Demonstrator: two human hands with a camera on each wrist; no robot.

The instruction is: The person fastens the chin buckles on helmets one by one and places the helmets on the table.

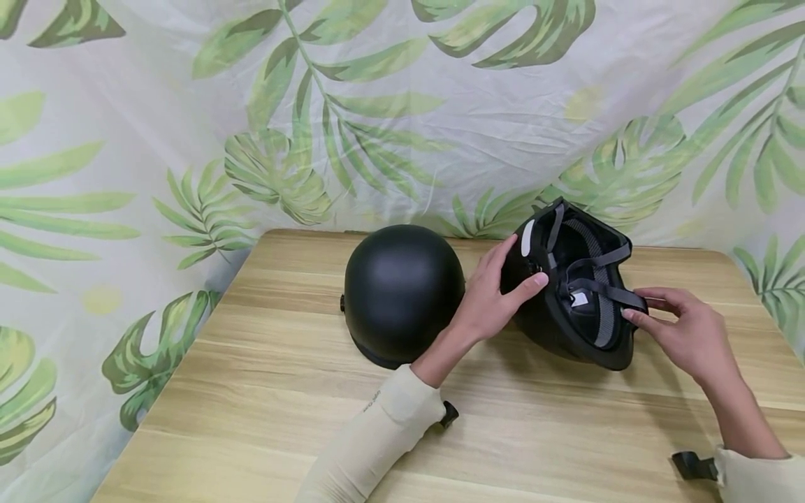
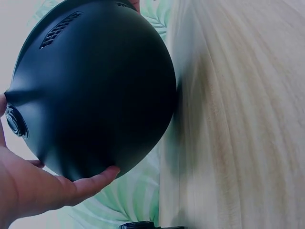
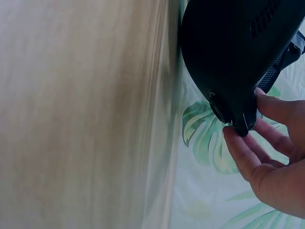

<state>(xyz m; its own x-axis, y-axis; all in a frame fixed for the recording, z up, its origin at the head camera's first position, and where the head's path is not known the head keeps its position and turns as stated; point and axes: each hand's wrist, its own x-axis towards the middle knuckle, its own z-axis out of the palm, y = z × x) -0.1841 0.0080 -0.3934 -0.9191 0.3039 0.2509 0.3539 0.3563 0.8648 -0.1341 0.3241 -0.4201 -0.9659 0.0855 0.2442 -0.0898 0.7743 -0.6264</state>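
Observation:
A black helmet is tipped so that its hollow inside, grey straps and padding face the head camera. On its left rim my left hand grips it, thumb at the edge and fingers along the outer shell. The right hand pinches the opposite rim between thumb and fingers, beside a dark strap. In the left wrist view the smooth shell shows a vent and a round side knob. Its crown meets or nearly meets the tabletop. The right wrist view shows fingers at the rim's corner.
A second black helmet sits dome up on the wooden table, left of the held one and close behind my left forearm. Behind the table hangs a leaf-patterned cloth. Dark wrist-camera mounts stick out from the sleeves.

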